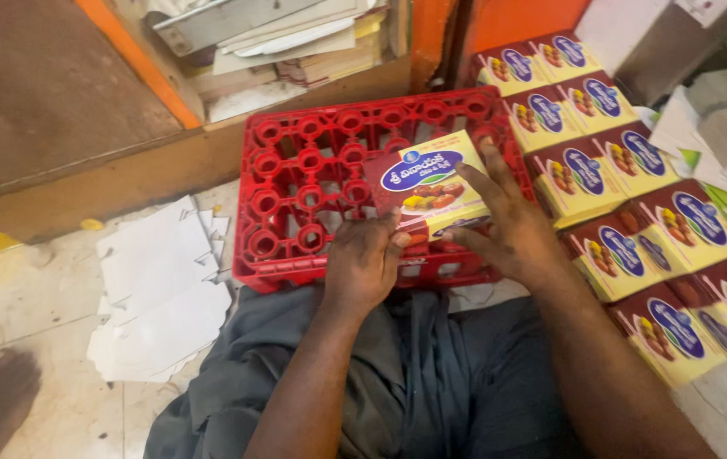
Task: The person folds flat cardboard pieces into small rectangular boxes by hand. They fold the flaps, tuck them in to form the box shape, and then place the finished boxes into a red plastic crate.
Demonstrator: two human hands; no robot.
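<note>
Head view, looking down over the person's lap: a small yellow and maroon carton (pixel 431 189) lies flat on top of an upturned red crate (pixel 312 183), toward the crate's near right corner. Both hands are on it. The left hand (pixel 363 262) grips the carton's near left corner, its fingers (pixel 384 246) curled over the edge and its thumb pressed against the near side. The right hand (pixel 508 225) clasps the right side, with its fingers (pixel 486 183) spread across the top face and one fingertip reaching the far right corner. So both hands are closed on the same carton, one at each end (the blue oval label shows between them).

The crate sits on the floor just beyond the knees, its near rim touching the grey cloth (pixel 414 382) over the lap. The left and far parts of its ringed top are bare. Just right of the crate, rows of matching cartons (pixel 627 212) lie overlapping in a band that runs from far to near, touching the crate's right edge, so that side is crowded. To the left, a loose pile of white card sheets (pixel 159 293) lies on the pale floor (pixel 23 340), just beside the crate. Beyond the crate, a low wooden ledge (pixel 125 183) carries stacked papers (pixel 295 42).
</note>
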